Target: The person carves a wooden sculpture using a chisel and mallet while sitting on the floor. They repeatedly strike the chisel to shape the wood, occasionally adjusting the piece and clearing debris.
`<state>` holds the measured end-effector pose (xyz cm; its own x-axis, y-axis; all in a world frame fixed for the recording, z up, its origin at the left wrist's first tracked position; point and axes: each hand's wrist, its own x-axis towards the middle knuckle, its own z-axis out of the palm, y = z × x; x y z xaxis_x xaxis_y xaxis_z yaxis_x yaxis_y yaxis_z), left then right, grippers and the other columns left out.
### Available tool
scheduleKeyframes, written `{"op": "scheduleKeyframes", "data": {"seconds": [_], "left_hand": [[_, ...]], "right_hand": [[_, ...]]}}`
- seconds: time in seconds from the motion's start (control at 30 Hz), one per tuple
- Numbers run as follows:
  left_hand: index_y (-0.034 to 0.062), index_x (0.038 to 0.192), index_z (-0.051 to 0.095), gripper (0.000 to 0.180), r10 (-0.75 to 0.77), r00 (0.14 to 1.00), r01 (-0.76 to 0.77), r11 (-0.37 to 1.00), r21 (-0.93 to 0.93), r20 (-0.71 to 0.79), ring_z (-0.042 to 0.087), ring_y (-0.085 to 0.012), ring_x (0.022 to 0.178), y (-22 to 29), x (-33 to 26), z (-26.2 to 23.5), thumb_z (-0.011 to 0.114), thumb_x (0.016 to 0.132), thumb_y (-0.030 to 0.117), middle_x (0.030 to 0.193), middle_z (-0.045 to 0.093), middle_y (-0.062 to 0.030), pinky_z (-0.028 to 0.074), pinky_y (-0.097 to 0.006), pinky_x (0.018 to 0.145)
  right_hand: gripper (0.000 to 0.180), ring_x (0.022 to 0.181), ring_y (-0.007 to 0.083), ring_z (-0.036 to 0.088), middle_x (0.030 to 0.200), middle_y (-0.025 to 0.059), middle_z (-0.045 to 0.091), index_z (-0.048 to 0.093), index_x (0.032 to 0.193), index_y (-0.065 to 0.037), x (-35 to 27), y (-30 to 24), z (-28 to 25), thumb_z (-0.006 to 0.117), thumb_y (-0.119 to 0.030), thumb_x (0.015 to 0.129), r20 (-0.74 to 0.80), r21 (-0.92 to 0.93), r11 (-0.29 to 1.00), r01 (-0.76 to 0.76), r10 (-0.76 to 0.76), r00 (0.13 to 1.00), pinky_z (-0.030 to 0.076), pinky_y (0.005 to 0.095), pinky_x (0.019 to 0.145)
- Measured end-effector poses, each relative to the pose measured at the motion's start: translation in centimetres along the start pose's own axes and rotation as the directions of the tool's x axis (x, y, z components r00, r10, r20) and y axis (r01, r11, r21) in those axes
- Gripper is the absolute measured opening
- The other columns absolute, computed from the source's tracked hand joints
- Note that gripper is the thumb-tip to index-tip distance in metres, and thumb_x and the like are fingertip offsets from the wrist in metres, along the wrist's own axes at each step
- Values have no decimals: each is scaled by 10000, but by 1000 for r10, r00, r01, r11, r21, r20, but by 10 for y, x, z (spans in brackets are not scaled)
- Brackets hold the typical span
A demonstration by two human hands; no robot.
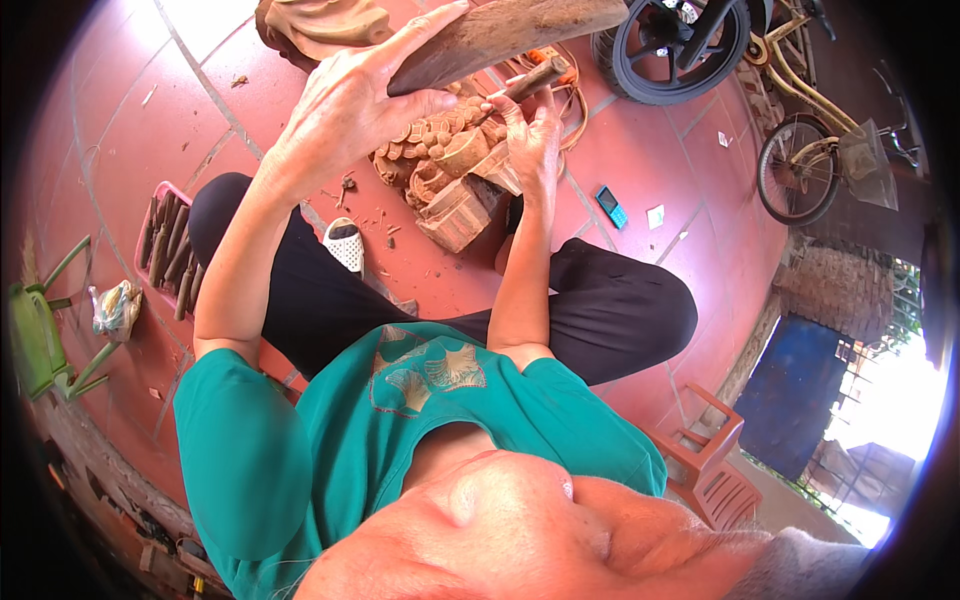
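I see the left hand (350, 105) raised in the upper middle of the frame, fingers wrapped tight round a wooden mallet (500, 35) whose dark block runs off toward the top edge. The right hand (535, 140) sits just right of it, closed on a chisel (530, 80), the handle sticking up toward the mallet and the tip down on the wood carving (450, 170). The carving lies on the red tiled floor (150, 120) at upper centre, between the knees, a pale ornate block with curled relief; chips are scattered beside it.

Left forearm crosses the upper left part of the carving, so that side is partly hidden. The mallet head blocks what is behind it at top.

Around: a pink tray (165, 250) of more chisels at left, a green plastic chair (40, 335) at far left edge with a crumpled bag (115, 308) beside it. A white sandal (345, 245) near the left knee. A small blue phone (611, 207) on the tiles right of the carving. A motorbike wheel (680, 50) top right, a bicycle (810, 150) further right, a red plastic chair (710, 460) lower right.
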<state>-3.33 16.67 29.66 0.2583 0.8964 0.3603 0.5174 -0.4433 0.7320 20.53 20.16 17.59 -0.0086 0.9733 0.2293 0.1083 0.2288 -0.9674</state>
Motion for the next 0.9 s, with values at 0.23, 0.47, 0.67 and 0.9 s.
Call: {"op": "scheduleKeyframes", "data": {"seconds": [0.23,0.47,0.67,0.9], "left_hand": [[227,1541,456,778,22,1000,-23,998,-57,-14,678,-308,1177,3,-1,-2,800,853,343,1322,676,-155,524,-415,977],[278,1553,426,783,9,1000,-10,998,55,20,639,-310,808,-4,-5,5,791,862,331,896,646,-191,513,-422,776],[297,1551,423,781,-6,999,6,1000,2,33,633,-331,699,-2,-5,1,786,864,371,749,631,-197,518,-430,722],[273,1555,418,789,120,991,-117,992,56,-61,625,-325,675,-12,-3,6,786,863,360,749,628,-200,513,-422,707]], "right_hand": [[277,715,102,630,796,42,698,595,1136,-62,-3,-13,8,760,-82,914,-16,-189,980,53,-57,998,492,288,664],[306,713,208,718,836,96,716,591,1115,-54,-4,-24,22,785,-109,885,50,-374,914,159,-151,987,507,343,616],[292,719,235,729,833,107,718,596,1112,-71,-6,-24,20,778,-123,890,46,-382,910,161,-155,987,507,356,616],[286,733,230,728,837,108,712,596,1110,-70,-5,-27,21,776,-114,891,56,-402,905,138,-126,990,506,353,626]]}}
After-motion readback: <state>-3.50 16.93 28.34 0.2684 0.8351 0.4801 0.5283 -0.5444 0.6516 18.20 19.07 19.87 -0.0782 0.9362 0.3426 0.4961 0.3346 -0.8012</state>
